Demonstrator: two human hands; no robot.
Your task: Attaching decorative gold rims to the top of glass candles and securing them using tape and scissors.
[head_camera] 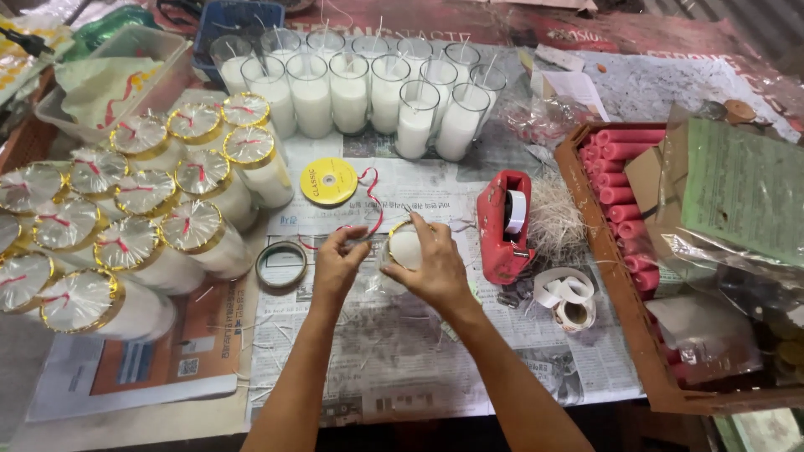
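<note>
A crowded worktop (662, 88) fills the view, spread with newspaper (394, 351) across its middle. The only open stretch lies on that newspaper, just in front of the hands and toward the near edge; everywhere else things press in.

At the right a long wooden tray (624, 310) holds red candle sticks (624, 155), and its far end is buried under plastic bags and a green paper sheet (741, 188), so what lies beneath cannot be told. At the left a cluster of wrapped candles (126, 243) with gold rims and red ties lies tipped on its side, running off the left edge. Along the back stands a block of unwrapped white glass candles (368, 92), upright and touching one another.

Nearer the middle, a red tape dispenser (502, 226) sits just right of the hands, with a tuft of pale fibre (557, 222) behind it and small tape rolls (569, 297) in front. A yellow ribbon spool (328, 181) lies behind the hands, its red ribbon (373, 197) trailing toward them. A flat metal ring (281, 264) lies just to the left.

The left hand (337, 266) pinches clear wrapping with closed fingertips. The right hand (437, 268) grips a glass candle (405, 248) at the centre of the newspaper, mostly covering it; only its gold rim and white wax show.
</note>
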